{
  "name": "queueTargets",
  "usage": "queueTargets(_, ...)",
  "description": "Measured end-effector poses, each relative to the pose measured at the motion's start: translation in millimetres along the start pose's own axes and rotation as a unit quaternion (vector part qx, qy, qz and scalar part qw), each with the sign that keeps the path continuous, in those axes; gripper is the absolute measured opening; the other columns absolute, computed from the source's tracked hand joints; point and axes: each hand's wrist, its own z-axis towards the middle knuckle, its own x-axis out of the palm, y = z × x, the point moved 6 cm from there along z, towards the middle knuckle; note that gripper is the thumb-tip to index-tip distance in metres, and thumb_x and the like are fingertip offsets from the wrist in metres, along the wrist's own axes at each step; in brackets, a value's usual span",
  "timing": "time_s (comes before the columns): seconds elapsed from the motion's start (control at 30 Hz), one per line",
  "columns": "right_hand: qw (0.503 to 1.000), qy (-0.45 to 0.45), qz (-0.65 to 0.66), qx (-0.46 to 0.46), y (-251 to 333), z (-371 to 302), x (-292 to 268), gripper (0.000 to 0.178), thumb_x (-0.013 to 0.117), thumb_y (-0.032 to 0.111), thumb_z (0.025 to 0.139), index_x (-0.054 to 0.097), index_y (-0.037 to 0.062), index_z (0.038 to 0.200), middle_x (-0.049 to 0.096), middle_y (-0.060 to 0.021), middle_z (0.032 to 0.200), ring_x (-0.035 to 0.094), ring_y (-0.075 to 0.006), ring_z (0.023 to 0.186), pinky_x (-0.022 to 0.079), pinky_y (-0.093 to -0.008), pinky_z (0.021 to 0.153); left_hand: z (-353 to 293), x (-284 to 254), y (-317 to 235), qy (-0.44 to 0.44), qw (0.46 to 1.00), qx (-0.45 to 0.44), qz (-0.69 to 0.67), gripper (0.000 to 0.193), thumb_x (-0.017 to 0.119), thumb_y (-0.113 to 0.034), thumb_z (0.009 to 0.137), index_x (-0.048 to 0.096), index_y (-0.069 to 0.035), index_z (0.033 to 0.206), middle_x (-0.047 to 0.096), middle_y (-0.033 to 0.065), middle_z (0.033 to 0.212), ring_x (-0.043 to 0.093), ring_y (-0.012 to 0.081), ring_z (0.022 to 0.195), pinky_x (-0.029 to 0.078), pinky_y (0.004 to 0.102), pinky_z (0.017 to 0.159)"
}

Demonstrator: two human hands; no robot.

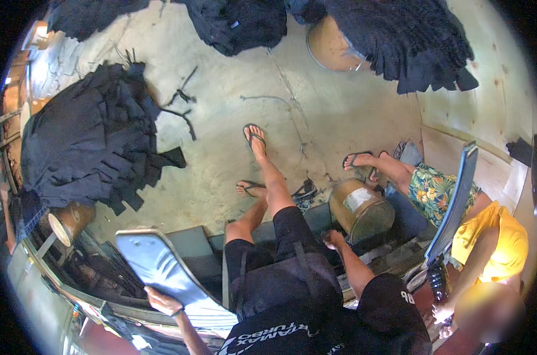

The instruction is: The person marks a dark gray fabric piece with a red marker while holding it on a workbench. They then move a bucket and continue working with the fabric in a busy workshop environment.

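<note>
My left hand is at the lower left edge of a glossy blue-grey panel with rounded corners, its fingers closed on that edge. The panel leans beside my left thigh and reflects light; its exact kind is not clear. Past my right thigh, my right hand looks closed, with fingers curled. Whatever it may hold is hidden. Close to this hand lies a brown cylindrical drum with a pale label.
Piles of black fabric pieces surround the floor; one rests on a round brown drum at the far right. Dark scraps lie about. On the right sits a person in a yellow shirt, beside a similar upright panel.
</note>
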Motion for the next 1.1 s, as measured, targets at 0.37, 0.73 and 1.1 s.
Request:
queueTargets(0.37, 0.836, -0.248, 0.111, 0.476, -238, 20, 24, 0.053, 0.083, 0.049, 0.089, 0.078, 0.0028, 0.115, 0.079, -0.0261, 0.11, 0.076, -0.0438, 0.11, 0.06, -0.0532, 0.096, 70, 21, -60, 0.068, 0.988, 0.041, 0.132, 0.063, 0.033, -0.044, 0.119, 0.047, 0.005, 0.157, 0.053, 0.0305, 0.156, 0.053, 0.0385, 0.146, 0.038, 0.0454, 0.126)
queueTargets(0.73, 0.856, -0.141, -0.031, 0.496, -322, 20, 5, 0.06, 0.069, 0.06, 0.098, 0.078, 0.0013, 0.109, 0.074, -0.0277, 0.121, 0.071, -0.0443, 0.115, 0.058, -0.0563, 0.093, 78, -17, -49, 0.081, 0.99, -0.012, 0.118, 0.06, 0.032, -0.038, 0.119, 0.032, 0.001, 0.165, 0.042, 0.026, 0.166, 0.044, 0.0351, 0.153, 0.031, 0.0432, 0.13)
queueTargets(1.1, 0.837, -0.301, -0.007, 0.456, -201, -7, -82, 0.058, 0.082, 0.051, 0.09, 0.071, -0.003, 0.106, 0.075, -0.0317, 0.108, 0.072, -0.0513, 0.106, 0.057, -0.0598, 0.097, 46, -26, 78, 0.093, 0.978, -0.14, -0.123, 0.063, 0.032, -0.032, 0.12, 0.017, -0.002, 0.174, 0.031, 0.0215, 0.176, 0.036, 0.0317, 0.16, 0.024, 0.0409, 0.134)
